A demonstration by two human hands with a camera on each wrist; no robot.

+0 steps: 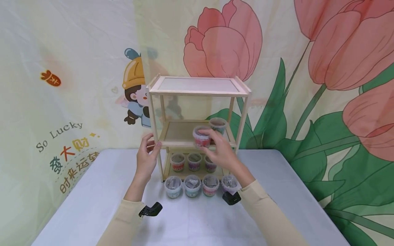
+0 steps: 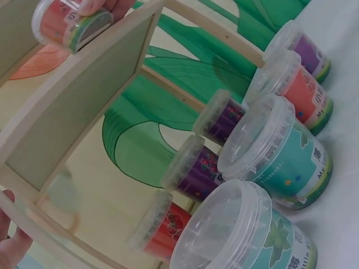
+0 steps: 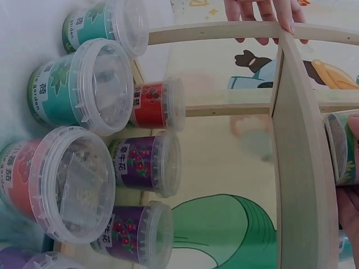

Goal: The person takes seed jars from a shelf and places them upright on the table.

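My right hand [image 1: 220, 150] holds a small clear-lidded plastic tub [image 1: 200, 140] with a pink-red label, its fingers over the lid and its thumb lower down. The tub is at the front edge of the middle tier [image 1: 181, 133] of a wooden shelf rack [image 1: 197, 93]. Behind it on that tier, to the right, stands another tub [image 1: 218, 125]. With thumb and fingers, my left hand [image 1: 147, 157] grips the rack's front left post at middle-tier height. In the left wrist view, the held tub [image 2: 73, 25] shows a green band at its base.
On the bottom tier stand a red tub [image 1: 177, 162] and two purple tubs [image 1: 194, 162]. Several more tubs, including a teal one [image 1: 173, 187] and a pink one [image 1: 210, 186], line the white table [image 1: 191, 225] before the rack. A printed cloth [image 1: 92, 41] hangs behind.
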